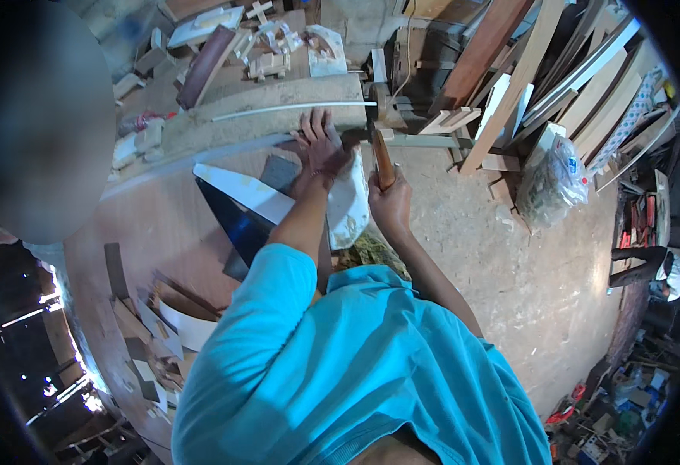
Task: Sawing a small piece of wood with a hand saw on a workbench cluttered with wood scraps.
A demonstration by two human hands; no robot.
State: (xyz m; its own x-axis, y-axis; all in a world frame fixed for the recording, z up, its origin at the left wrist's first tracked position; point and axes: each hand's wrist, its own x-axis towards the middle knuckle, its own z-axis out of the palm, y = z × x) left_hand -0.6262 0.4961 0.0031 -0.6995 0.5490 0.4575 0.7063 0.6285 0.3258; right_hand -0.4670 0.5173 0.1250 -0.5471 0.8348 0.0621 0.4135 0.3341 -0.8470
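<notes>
My left hand (324, 152) lies with its fingers stretched and apart against the near side of a thick pale wooden beam (278, 105). What is under the palm is mostly hidden. To its right, my right hand (391, 203) is wrapped round the wooden handle of a hammer (384, 159), which points away from me; its dark head is hard to make out beside the beam's right end. A pale, worn slab (348, 205) sits below and between the hands. On the left, near my forearm, are a white-edged board with a dark face (235, 221) and a small grey block (279, 172).
A thin white strip (293, 110) lies along the beam. Small wooden pieces (270, 62) crowd the far side. Planks (503, 93) lean at the right, beside a filled clear plastic bag (553, 186). Offcuts (150, 325) lie lower left. Another person (657, 271) is far right.
</notes>
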